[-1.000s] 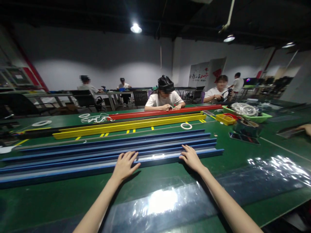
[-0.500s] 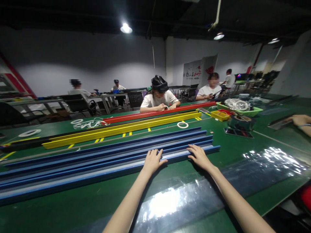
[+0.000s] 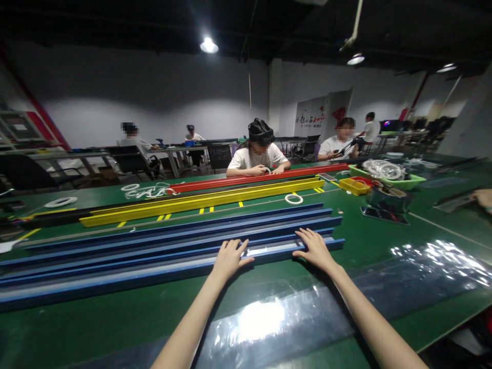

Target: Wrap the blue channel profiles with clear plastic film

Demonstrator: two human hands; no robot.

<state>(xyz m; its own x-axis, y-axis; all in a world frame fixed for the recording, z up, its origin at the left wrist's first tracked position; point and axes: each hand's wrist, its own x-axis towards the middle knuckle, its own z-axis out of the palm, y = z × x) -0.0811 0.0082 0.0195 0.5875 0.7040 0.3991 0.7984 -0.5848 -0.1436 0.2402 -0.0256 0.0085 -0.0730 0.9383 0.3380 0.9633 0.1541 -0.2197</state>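
Observation:
A long blue channel strip (image 3: 269, 252) lies nearest to me, in front of several like it. My left hand (image 3: 229, 260) rests over it, fingers reaching across the far edge and thumb along the near side. Closer to the strip's right end, my right hand (image 3: 314, 250) grips it the same way, fingers slightly spread. The fingertips are partly hidden inside the channel. More blue channel strips (image 3: 184, 238) lie parallel just behind. A clear plastic sheet (image 3: 300, 307) lies under my forearms.
Beyond are yellow strips (image 3: 203, 201), red strips (image 3: 261, 178) and a white tape ring (image 3: 294, 199). At the right stand a green basket (image 3: 413, 181), a wide tape roll (image 3: 389, 199) and a phone (image 3: 384, 215). A co-worker (image 3: 259, 154) sits opposite; another person's hand (image 3: 482, 199) is at far right.
The nearest blue strip has slid left relative to the ones behind it, with both my hands on it. The whole view has shifted slightly, so the background sits further right.

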